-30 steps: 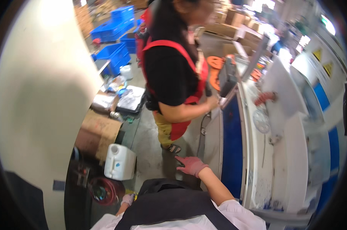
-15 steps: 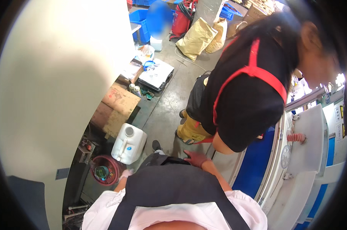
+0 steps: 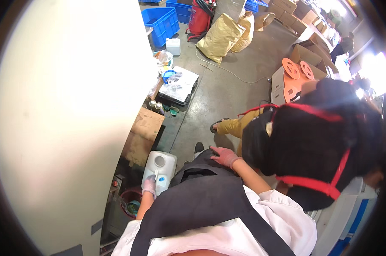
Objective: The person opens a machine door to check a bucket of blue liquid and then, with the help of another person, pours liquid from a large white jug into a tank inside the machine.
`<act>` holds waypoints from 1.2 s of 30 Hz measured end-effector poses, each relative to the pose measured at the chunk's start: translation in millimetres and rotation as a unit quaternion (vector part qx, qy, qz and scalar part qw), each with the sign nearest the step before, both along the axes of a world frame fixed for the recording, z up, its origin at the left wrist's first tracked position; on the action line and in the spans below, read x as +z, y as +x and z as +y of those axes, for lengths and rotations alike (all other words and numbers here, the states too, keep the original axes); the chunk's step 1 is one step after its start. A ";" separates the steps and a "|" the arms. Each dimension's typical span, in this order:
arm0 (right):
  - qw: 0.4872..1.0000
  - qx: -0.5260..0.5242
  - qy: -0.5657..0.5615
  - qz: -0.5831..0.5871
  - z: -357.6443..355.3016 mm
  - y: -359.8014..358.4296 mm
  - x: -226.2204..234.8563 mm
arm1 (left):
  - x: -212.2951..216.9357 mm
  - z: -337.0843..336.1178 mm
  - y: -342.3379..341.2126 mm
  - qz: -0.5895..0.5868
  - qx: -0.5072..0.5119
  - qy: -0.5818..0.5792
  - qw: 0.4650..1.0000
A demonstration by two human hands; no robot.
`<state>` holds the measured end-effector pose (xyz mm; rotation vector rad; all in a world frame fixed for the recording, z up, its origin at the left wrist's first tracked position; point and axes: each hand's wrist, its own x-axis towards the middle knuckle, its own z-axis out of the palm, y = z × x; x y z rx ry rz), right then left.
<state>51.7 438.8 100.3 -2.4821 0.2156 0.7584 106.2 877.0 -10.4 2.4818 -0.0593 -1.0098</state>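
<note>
A white plastic jerry can (image 3: 169,164) with a round cap stands on the floor at my left. My left hand (image 3: 150,186), in a thin pale glove with dark fingertips, reaches over it. Its fingers are stretched out against the can beside the moulded handle; I cannot see them wrapped round it. My right hand (image 3: 225,157), in a pinkish glove, lies on the front of my dark apron (image 3: 197,196) near the thigh, fingers extended and holding nothing.
Close on my right bends a co-worker (image 3: 312,141) in black with red straps. A pale panel (image 3: 73,106) walls off the left. Ahead are a wooden box (image 3: 144,132), a white-topped case (image 3: 180,85), blue crates (image 3: 161,25) and yellow sacks (image 3: 220,38). A red bucket (image 3: 127,198) sits behind the can.
My left hand has moved forward from beside the can onto it. The right hand stays by my thigh. The co-worker has shifted nearer and bent lower at the right, and my view has turned.
</note>
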 end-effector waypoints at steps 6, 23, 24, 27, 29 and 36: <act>0.976 -0.196 0.095 0.013 -40.9 63.0 -35.5 | -21.7 14.6 -33.0 0.125 -0.008 0.068 0.990; 0.815 -0.533 0.220 0.057 -195.2 121.0 -158.3 | -11.2 -280.5 304.0 0.043 0.005 0.004 0.999; 0.737 -0.611 0.282 0.055 -198.3 121.7 -164.6 | -11.3 -303.4 319.3 0.050 -0.010 -0.014 0.999; 0.784 -0.587 0.200 0.027 -193.1 114.9 -179.8 | -26.7 -369.1 358.9 0.015 -0.024 -0.060 0.998; 0.823 -0.541 0.160 0.065 -183.1 110.2 -186.0 | -47.6 -403.2 387.1 0.007 -0.055 -0.031 0.998; 0.538 -0.757 0.334 0.159 -146.9 117.5 -190.0 | -190.9 -497.8 484.4 -0.065 -0.236 0.094 0.965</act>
